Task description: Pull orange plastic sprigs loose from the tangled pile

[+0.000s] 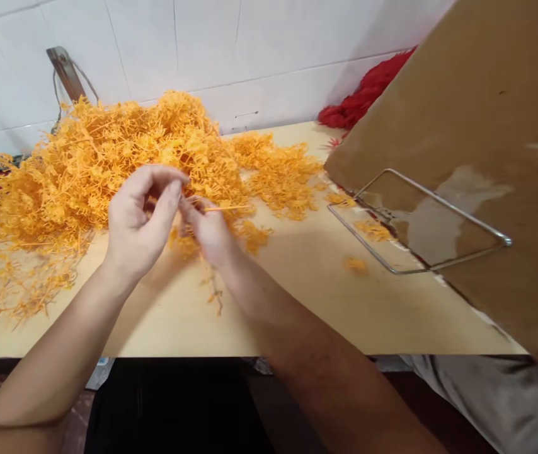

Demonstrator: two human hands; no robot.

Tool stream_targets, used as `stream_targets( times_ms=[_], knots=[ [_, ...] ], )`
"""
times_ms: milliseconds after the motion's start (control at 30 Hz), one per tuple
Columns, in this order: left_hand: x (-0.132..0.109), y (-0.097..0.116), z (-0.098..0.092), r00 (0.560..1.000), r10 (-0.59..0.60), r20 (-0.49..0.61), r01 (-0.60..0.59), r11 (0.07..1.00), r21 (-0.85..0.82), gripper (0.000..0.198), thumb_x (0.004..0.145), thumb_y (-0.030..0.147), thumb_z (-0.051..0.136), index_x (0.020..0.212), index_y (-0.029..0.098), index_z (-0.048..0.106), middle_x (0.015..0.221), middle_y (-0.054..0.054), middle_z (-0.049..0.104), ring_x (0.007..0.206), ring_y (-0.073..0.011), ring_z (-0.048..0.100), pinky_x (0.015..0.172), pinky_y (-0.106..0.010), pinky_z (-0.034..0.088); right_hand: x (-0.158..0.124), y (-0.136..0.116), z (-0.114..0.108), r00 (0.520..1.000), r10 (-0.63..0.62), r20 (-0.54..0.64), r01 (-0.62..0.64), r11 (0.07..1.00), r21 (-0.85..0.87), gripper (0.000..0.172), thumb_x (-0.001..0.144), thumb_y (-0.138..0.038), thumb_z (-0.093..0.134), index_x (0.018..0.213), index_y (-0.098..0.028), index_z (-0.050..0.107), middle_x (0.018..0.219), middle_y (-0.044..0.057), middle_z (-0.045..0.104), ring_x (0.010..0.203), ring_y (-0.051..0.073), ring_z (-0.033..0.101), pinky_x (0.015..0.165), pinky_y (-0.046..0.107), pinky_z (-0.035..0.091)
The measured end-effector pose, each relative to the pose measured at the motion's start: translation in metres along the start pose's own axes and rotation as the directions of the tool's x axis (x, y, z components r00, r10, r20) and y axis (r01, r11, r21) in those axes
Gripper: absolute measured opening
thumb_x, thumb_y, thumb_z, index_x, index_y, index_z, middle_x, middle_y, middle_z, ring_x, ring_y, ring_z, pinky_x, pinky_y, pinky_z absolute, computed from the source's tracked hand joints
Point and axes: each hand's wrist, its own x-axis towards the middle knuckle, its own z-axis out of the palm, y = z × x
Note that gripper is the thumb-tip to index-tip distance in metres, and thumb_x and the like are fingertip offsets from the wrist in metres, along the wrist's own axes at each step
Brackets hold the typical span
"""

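My left hand (143, 217) is closed, thumb against fingers in a pinch; whatever sits between the tips is too small to make out. Touching it or very close, my right hand (210, 230) is curled round an orange plastic stem (228, 208), whose thin end sticks out to the right. Orange branching bits (213, 293) dangle beneath the right hand. Just behind both hands rises a large heap of orange plastic flower pieces (122, 142). The right fingers are slightly blurred and partly hidden behind the left thumb.
A brown board (477, 113) leans at the right, with a bent metal wire frame (467, 217) at its lower edge. Red pieces (368, 91) lie behind it. Loose orange pieces (356, 263) are scattered on the pale table (307, 296). White tiled wall (288, 38) stands behind.
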Motion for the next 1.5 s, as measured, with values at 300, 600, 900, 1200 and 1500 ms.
stream_targets(
  times_ms=[300, 600, 900, 1200, 1500],
  knots=[
    [-0.034, -0.066, 0.006, 0.900, -0.271, 0.341, 0.160, 0.934, 0.320, 0.062, 0.072, 0.058, 0.052, 0.114, 0.013, 0.047, 0.115, -0.015, 0.049, 0.104, -0.0236, 0.048, 0.080, -0.035, 0.044, -0.013, -0.008, 0.005, 0.992, 0.106, -0.069, -0.092, 0.980, 0.178, 0.046, 0.062, -0.048, 0.068, 0.059, -0.021, 0.031, 0.044, -0.010, 0.026, 0.037, 0.003, 0.027, 0.037, 0.019, 0.024],
    [-0.031, -0.076, -0.004, 0.905, -0.141, 0.401, -0.033, 0.918, 0.396, 0.029, 0.087, 0.028, 0.031, 0.069, 0.017, 0.051, 0.067, -0.002, 0.051, 0.063, -0.0137, 0.045, 0.063, -0.026, 0.033, -0.018, -0.009, 0.005, 0.990, 0.117, -0.073, -0.111, 0.990, 0.083, 0.044, 0.066, -0.050, 0.065, 0.062, -0.020, 0.033, 0.046, -0.010, 0.030, 0.036, 0.002, 0.027, 0.035, 0.018, 0.021],
    [-0.039, -0.061, -0.004, 0.774, -0.189, 0.604, 0.074, 0.975, 0.210, 0.032, 0.083, 0.036, 0.043, 0.058, 0.017, 0.044, 0.052, 0.004, 0.039, 0.050, -0.0079, 0.034, 0.052, -0.021, 0.027, -0.012, -0.020, -0.004, 0.986, 0.115, -0.121, -0.106, 0.991, 0.081, 0.051, 0.069, -0.055, 0.060, 0.058, -0.021, 0.024, 0.044, -0.010, 0.019, 0.034, 0.002, 0.016, 0.032, 0.018, 0.011],
    [-0.045, -0.027, -0.009, 0.679, -0.057, 0.732, 0.168, 0.983, -0.079, 0.034, 0.087, 0.035, 0.035, 0.057, 0.018, 0.034, 0.052, 0.004, 0.033, 0.048, -0.0072, 0.032, 0.048, -0.020, 0.029, -0.003, -0.018, -0.007, 0.977, 0.034, -0.209, -0.021, 0.998, 0.065, 0.047, 0.066, -0.052, 0.064, 0.062, -0.022, 0.028, 0.042, -0.012, 0.023, 0.032, 0.002, 0.021, 0.032, 0.019, 0.013],
    [-0.050, -0.027, -0.007, 0.778, -0.250, 0.576, 0.388, 0.913, -0.128, 0.030, 0.084, 0.033, 0.043, 0.060, 0.016, 0.043, 0.055, 0.003, 0.046, 0.046, -0.0046, 0.041, 0.044, -0.017, 0.033, -0.001, -0.017, -0.016, 0.995, 0.006, -0.104, -0.003, 0.999, 0.036, 0.053, 0.066, -0.061, 0.058, 0.061, -0.022, 0.023, 0.046, -0.010, 0.018, 0.034, 0.003, 0.018, 0.034, 0.022, 0.011]
  ],
)
